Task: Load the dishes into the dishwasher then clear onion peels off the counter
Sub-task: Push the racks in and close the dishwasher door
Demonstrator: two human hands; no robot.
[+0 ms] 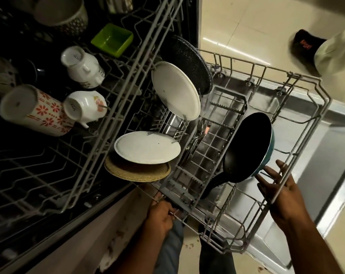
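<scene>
The left hand [159, 218], nearest the camera at about six o'clock, curls its fingers round the front wire of the lower rack [298, 147] and grips it. The right hand [280, 186], at about four o'clock, lies with straight, spread fingers against the rack's side rail, holding nothing, its fingertips just beside the rim of the frying pan [248, 149]. The pan stands tilted on edge in the rack at about three o'clock from the picture's middle, between the two hands and a little beyond them, its dark handle pointing down toward the left hand. It looks stiff and fairly heavy, with a smooth coating that could slip, so the handle is likely the surest place to take it. Beyond it, forks [197, 139] stand in the cutlery basket [223, 123], light and rigid. Farther, toward nine o'clock, two white plates [147, 147] and a woven mat [138, 173] lean in the tines, the plates breakable and best taken by the rim. Farthest, at ten o'clock, mugs [82, 66] and a green dish [112, 39] sit upturned in the upper rack [48, 175]. No onion peels or counter are in view.
</scene>
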